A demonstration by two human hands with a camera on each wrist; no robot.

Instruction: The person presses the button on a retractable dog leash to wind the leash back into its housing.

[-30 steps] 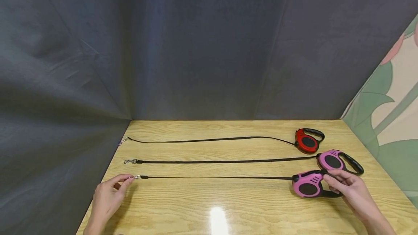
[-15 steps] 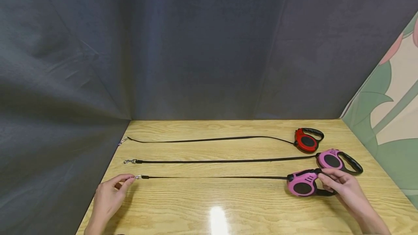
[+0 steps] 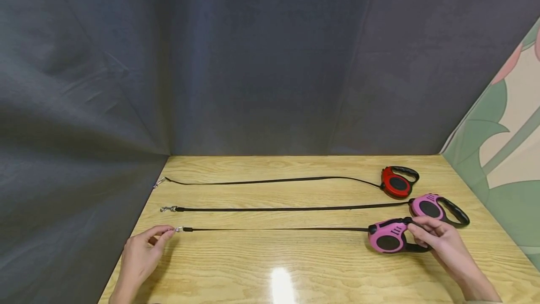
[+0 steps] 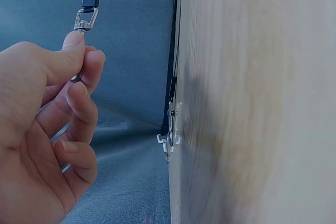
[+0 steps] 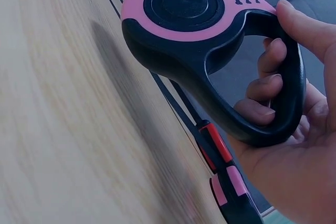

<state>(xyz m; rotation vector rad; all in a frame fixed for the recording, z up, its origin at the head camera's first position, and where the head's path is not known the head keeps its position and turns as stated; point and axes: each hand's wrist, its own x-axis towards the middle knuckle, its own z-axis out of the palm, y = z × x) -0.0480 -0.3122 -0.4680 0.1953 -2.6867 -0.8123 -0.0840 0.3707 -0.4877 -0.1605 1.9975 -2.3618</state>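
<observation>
In the head view, my left hand point(image 3: 141, 257) pinches the metal snap hook point(image 4: 85, 19) at the end of a retractable dog leash between thumb and fingers. My right hand point(image 3: 445, 247) has its fingers curled round the black handle point(image 5: 294, 93) of that leash's pink case point(image 3: 387, 238). The black strap point(image 3: 329, 229) runs nearly straight between the two hands. In the wrist views both the hook and the case hang above the wooden table, apart from it. The hook's tip is partly covered by my fingers.
Behind lie a second pink leash point(image 3: 428, 208) and a red leash point(image 3: 396, 184), straps stretched leftward. Their snap hooks point(image 3: 168, 209) are near the left edge of the table point(image 3: 236, 271). Grey cloth point(image 3: 261, 60) stands behind and left; a patterned panel point(image 3: 506, 154) is at right.
My right hand has moved left with the pink case, and the strap between the hands is shorter. The left hand has barely moved. The other two leashes lie as before.
</observation>
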